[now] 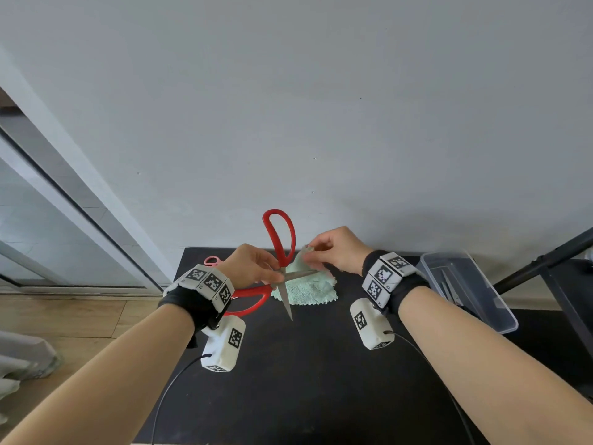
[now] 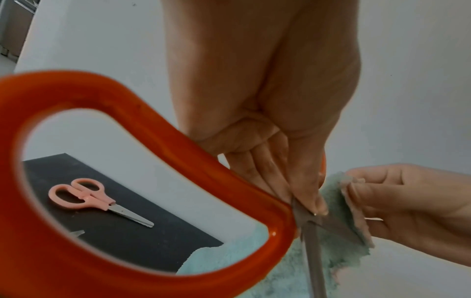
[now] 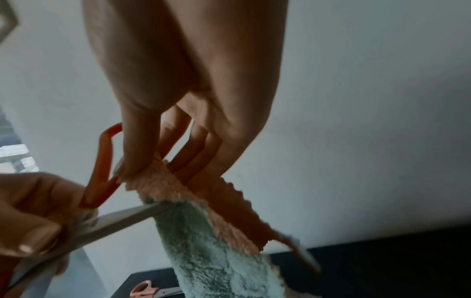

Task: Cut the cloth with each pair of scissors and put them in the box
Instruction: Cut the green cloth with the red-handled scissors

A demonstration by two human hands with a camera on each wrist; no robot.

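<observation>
Head view: left hand (image 1: 253, 268) grips the red-handled scissors (image 1: 278, 252) close to the pivot, fingers curled about the handle shanks, not through the loops; blades spread wide, one pointing toward the person, the other lying across the mint-green cloth (image 1: 305, 289). Right hand (image 1: 337, 250) pinches the cloth's upper edge and lifts it off the black table (image 1: 305, 380); the rest of the cloth lies bunched on the surface. Clear plastic box (image 1: 468, 290) at the table's right edge, with what appear to be metal scissors already inside. Pink-handled scissors (image 1: 212, 260) lie at the far left, partly hidden behind the left wrist. Left wrist view: thumb and fingers (image 2: 267, 177) clamp the red scissors at the joint, one red loop (image 2: 127, 181) empty in the foreground; the pink-handled scissors lie shut on the table, seen through that loop. Right wrist view: thumb and fingertips (image 3: 137, 153) nip the cloth edge, which hangs down over one steel blade (image 3: 132, 216). Risks, as judged: gripped at the pivot, the left hand has little leverage, so the blades may fold or chew the thick pile and fail to cut it; the right fingertips sit near the blade line and could be nicked; the near blade points toward the person's forearms.
</observation>
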